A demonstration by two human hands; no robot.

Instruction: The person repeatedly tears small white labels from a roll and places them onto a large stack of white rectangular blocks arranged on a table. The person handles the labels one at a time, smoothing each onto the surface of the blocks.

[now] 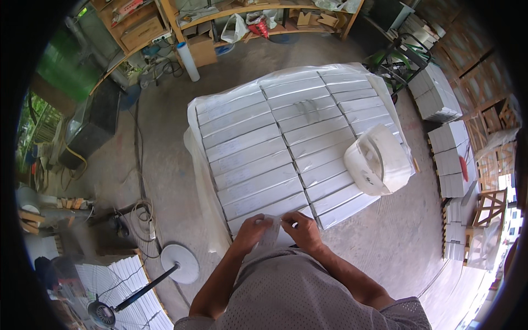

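Note:
Between my hands, close to my body, is a small pale sheet (269,235), perhaps a label or a piece of film. My left hand (252,232) pinches its left side. With thumb and fingertips bent together, my right hand (304,232) grips its upper right corner. Both hands are over the near end of a broad stack of long white boxes (247,179), laid in three columns. Clear plastic film (204,181) hangs around the stack's sides. On the right part of the stack sits a white plastic tub (393,165), tilted, with an opening in it.
A floor fan (102,312) with a round base (180,264) stands at lower left, near cables (144,212) on the floor. Further white stacks (451,159) line the right side. A hand cart (404,60) is at far right, a wooden shelf (242,10) at the back.

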